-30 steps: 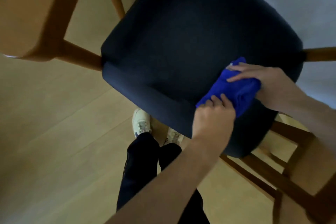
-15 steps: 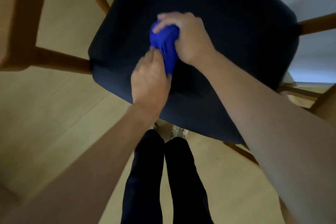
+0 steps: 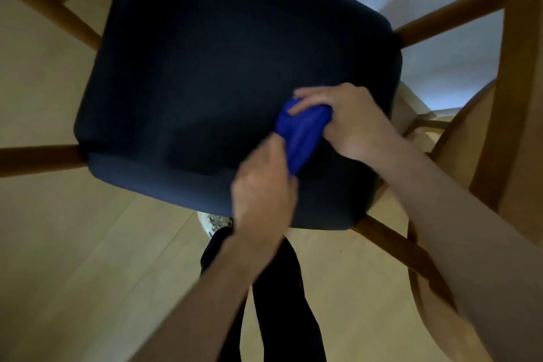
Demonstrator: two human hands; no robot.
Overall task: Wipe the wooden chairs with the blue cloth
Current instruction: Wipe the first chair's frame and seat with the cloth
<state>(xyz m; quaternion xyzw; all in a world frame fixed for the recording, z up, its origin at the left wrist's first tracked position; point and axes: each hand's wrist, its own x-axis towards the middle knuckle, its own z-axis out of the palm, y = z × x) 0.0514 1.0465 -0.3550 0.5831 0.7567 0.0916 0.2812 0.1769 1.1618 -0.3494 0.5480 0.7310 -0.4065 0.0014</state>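
Reaching out from the left edge, a wooden rail (image 3: 38, 157) meets the dark blue seat cushion (image 3: 220, 67) of the chair, with pale wood floor (image 3: 73, 244) below it. Nearer the middle, the left hand (image 3: 264, 194) has its fingers curled onto the lower end of the bunched blue cloth (image 3: 299, 132) (motion blur softens it). Right of that, the right hand (image 3: 346, 120) closes over the cloth's upper end, pressing it on the cushion's right part. Another chair's wooden frame (image 3: 511, 97) stands at far right.
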